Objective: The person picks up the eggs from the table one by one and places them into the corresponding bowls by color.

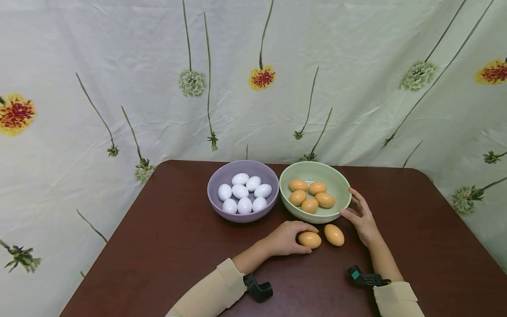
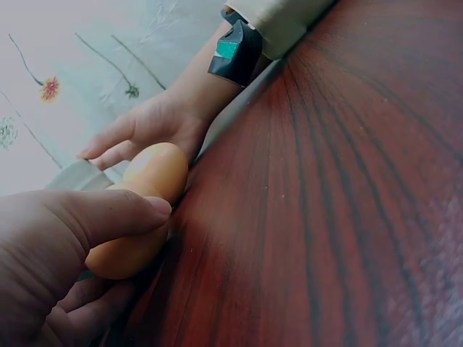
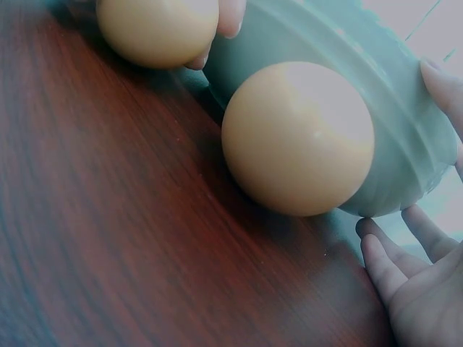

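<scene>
My left hand [image 1: 288, 237] holds a brown egg [image 1: 310, 240] on the table, thumb on one side and fingers curled round the other; the left wrist view shows the thumb [image 2: 137, 217] over the shell. Just right of it lies a second brown egg [image 1: 334, 235], untouched, in front of the green bowl [image 1: 291, 208]. Several brown eggs [image 1: 317, 188] sit inside that bowl. My right hand [image 1: 362, 218] touches the bowl's right side from outside, thumb and fingers spread; in the right wrist view the fingers [image 3: 391, 267] meet its outer wall.
A purple bowl [image 1: 214, 200] with several white eggs [image 1: 240, 191] stands left of the green one, close beside it. Both are near the back of the dark red-brown table [image 1: 166, 246]. Behind the table hangs a flower-patterned cloth [image 1: 138, 53].
</scene>
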A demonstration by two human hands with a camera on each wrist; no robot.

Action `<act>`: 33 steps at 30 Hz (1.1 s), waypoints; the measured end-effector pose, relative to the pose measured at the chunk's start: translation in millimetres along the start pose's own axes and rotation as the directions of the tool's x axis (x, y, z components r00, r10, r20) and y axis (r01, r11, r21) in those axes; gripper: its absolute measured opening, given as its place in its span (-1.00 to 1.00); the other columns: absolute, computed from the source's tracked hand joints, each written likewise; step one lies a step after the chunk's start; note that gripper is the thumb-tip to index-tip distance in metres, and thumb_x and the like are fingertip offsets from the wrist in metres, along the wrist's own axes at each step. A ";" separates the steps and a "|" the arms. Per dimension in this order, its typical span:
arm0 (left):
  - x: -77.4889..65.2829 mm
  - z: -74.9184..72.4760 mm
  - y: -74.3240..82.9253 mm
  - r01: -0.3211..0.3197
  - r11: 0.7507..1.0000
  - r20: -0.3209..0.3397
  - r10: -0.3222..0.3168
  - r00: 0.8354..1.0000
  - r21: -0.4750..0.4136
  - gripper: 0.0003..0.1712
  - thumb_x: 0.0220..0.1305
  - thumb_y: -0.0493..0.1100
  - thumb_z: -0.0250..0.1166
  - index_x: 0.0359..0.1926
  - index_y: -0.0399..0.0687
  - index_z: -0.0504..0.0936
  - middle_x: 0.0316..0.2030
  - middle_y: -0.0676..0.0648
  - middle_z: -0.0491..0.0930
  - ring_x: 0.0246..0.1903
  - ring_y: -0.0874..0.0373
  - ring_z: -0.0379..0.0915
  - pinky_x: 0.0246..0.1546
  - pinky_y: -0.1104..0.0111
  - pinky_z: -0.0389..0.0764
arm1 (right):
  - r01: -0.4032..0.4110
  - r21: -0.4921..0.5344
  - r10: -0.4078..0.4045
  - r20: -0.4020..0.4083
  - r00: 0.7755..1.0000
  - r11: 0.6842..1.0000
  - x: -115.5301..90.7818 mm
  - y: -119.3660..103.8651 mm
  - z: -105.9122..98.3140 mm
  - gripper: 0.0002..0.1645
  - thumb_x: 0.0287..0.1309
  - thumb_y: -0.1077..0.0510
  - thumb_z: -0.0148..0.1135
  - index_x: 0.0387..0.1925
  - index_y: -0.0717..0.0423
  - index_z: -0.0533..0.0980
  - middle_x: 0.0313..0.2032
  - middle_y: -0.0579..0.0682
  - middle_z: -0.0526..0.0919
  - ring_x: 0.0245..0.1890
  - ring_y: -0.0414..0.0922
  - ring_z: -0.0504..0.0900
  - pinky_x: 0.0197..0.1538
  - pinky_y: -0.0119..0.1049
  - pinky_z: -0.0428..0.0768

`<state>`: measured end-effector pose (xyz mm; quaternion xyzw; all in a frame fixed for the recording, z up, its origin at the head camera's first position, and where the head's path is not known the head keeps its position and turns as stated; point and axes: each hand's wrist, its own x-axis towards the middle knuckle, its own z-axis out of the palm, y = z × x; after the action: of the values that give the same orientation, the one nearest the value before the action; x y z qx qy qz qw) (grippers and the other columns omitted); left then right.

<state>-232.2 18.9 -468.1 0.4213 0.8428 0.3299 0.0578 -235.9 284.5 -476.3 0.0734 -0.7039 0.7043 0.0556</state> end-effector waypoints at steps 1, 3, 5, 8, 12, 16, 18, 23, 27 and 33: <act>0.0 0.3 -0.5 0.000 1.000 0.000 0.000 1.000 -0.005 -0.48 0.10 -0.09 0.48 0.13 0.05 0.62 0.05 0.09 0.60 0.01 0.37 0.43 0.04 0.52 0.37 | -0.002 0.000 0.002 -0.001 1.000 1.000 0.0 0.0 0.0 -0.20 0.29 0.38 0.11 0.47 -0.09 0.11 0.33 0.23 0.08 -0.08 -0.30 0.52 -0.02 -0.53 0.46; -0.2 0.5 -0.9 0.002 1.000 0.000 -0.002 1.000 -0.016 -0.47 0.10 -0.09 0.49 0.13 0.05 0.62 0.05 0.09 0.60 0.00 0.38 0.43 0.04 0.52 0.37 | -0.003 -0.002 0.003 -0.001 1.000 1.000 0.0 0.4 -0.3 -0.19 0.29 0.37 0.11 0.47 -0.09 0.11 0.33 0.22 0.08 -0.08 -0.30 0.52 -0.02 -0.53 0.46; -0.1 0.7 -1.6 0.005 1.000 0.000 -0.005 1.000 -0.021 -0.47 0.09 -0.09 0.49 0.12 0.05 0.62 0.04 0.10 0.60 0.00 0.38 0.43 0.04 0.52 0.37 | -0.003 -0.004 0.003 -0.001 1.000 1.000 0.0 1.2 -0.7 -0.20 0.29 0.37 0.12 0.47 -0.09 0.11 0.31 0.18 0.10 -0.07 -0.30 0.52 -0.02 -0.53 0.46; -0.1 0.8 -2.1 0.010 1.000 0.000 -0.010 1.000 -0.024 -0.47 0.09 -0.08 0.49 0.12 0.06 0.63 0.04 0.10 0.60 -0.01 0.38 0.43 0.04 0.52 0.37 | 0.000 -0.003 0.000 -0.001 1.000 1.000 -0.3 2.1 -1.1 -0.19 0.28 0.37 0.13 0.47 -0.10 0.12 0.29 0.13 0.12 -0.07 -0.29 0.52 -0.02 -0.52 0.47; 0.4 0.6 -2.5 0.007 1.000 0.002 -0.007 1.000 -0.029 -0.48 0.08 -0.09 0.50 0.11 0.05 0.63 0.03 0.10 0.61 -0.01 0.39 0.43 0.04 0.53 0.37 | 0.008 0.003 -0.008 0.003 1.000 1.000 -0.4 2.1 -1.0 -0.20 0.28 0.38 0.13 0.47 -0.09 0.12 0.29 0.14 0.12 -0.07 -0.27 0.53 -0.02 -0.52 0.47; 1.7 -1.0 -2.1 -0.007 1.000 0.000 0.007 1.000 -0.030 -0.48 0.08 -0.10 0.50 0.11 0.04 0.64 0.03 0.10 0.61 -0.02 0.40 0.43 0.03 0.54 0.37 | 0.008 0.006 -0.008 0.006 1.000 1.000 -0.5 1.5 -0.6 -0.19 0.29 0.38 0.11 0.47 -0.06 0.10 0.29 0.17 0.12 -0.06 -0.26 0.52 -0.02 -0.52 0.47; 2.4 -2.3 -1.5 -0.021 0.999 -0.002 0.021 1.000 -0.029 -0.48 0.08 -0.10 0.50 0.11 0.03 0.63 0.02 0.09 0.62 -0.01 0.40 0.44 0.03 0.54 0.37 | 0.008 0.005 -0.008 0.010 1.000 1.000 -0.7 0.9 -0.3 -0.19 0.29 0.39 0.10 0.48 -0.04 0.09 0.30 0.17 0.12 -0.05 -0.26 0.52 -0.01 -0.52 0.47; 5.0 -7.2 2.2 -0.066 0.997 -0.015 0.066 0.998 -0.028 -0.48 0.07 -0.11 0.50 0.10 0.00 0.63 0.03 0.08 0.62 0.01 0.41 0.44 0.05 0.57 0.36 | 0.015 0.005 -0.015 0.016 1.000 1.000 -1.8 -0.4 0.2 -0.19 0.30 0.39 0.09 0.48 -0.05 0.09 0.29 0.13 0.12 -0.02 -0.27 0.52 -0.01 -0.51 0.46; 8.2 -12.6 6.3 -0.090 0.995 -0.022 0.089 0.996 -0.036 -0.48 0.06 -0.12 0.51 0.09 -0.01 0.64 0.03 0.08 0.62 0.02 0.43 0.42 0.06 0.58 0.34 | 0.018 0.007 -0.019 0.015 1.000 1.000 -2.1 -0.7 0.0 -0.19 0.29 0.39 0.10 0.48 -0.06 0.10 0.27 0.08 0.14 -0.04 -0.27 0.52 -0.01 -0.51 0.47; 13.1 -23.2 13.4 -0.103 0.994 -0.011 0.103 0.995 -0.046 -0.47 0.06 -0.10 0.51 0.10 -0.02 0.63 0.04 0.10 0.62 0.01 0.44 0.42 0.07 0.59 0.33 | 0.016 0.010 -0.016 0.015 1.000 1.000 -2.3 -1.1 -0.2 -0.19 0.30 0.38 0.09 0.48 -0.07 0.09 0.27 0.09 0.15 -0.03 -0.27 0.52 0.00 -0.52 0.46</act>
<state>-240.3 22.7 -439.7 0.4613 0.8123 0.3537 0.0469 -233.5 284.7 -475.6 0.0846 -0.7001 0.7068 0.0553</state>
